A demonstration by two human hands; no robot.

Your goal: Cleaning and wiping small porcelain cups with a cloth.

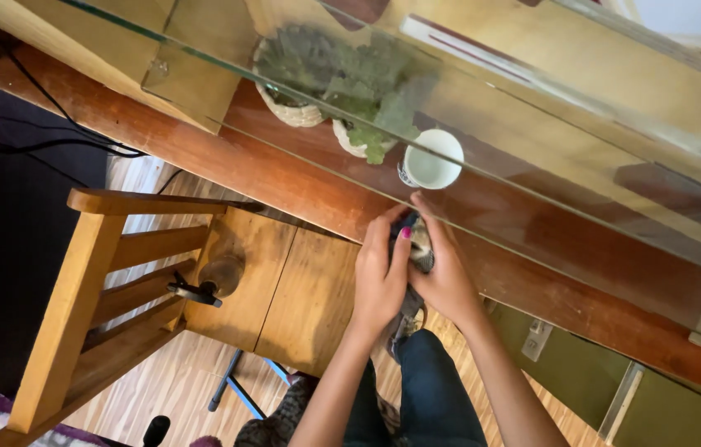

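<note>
Hands are meeting at the edge of a reddish wooden shelf (226, 157): the left hand (379, 277) and right hand (445, 277) are both closing around a small dark object (418, 242), too hidden to identify. Its long axis is running from the person toward the shelf. A white cup (431, 159) and potted plants (342, 83) are sitting just beyond, a wooden chair (151, 290) is standing alongside on plank flooring.

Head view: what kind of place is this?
Probably a room in a home: a wooden chair on wood flooring, potted plants and a white cup on a glass shelf.
</note>
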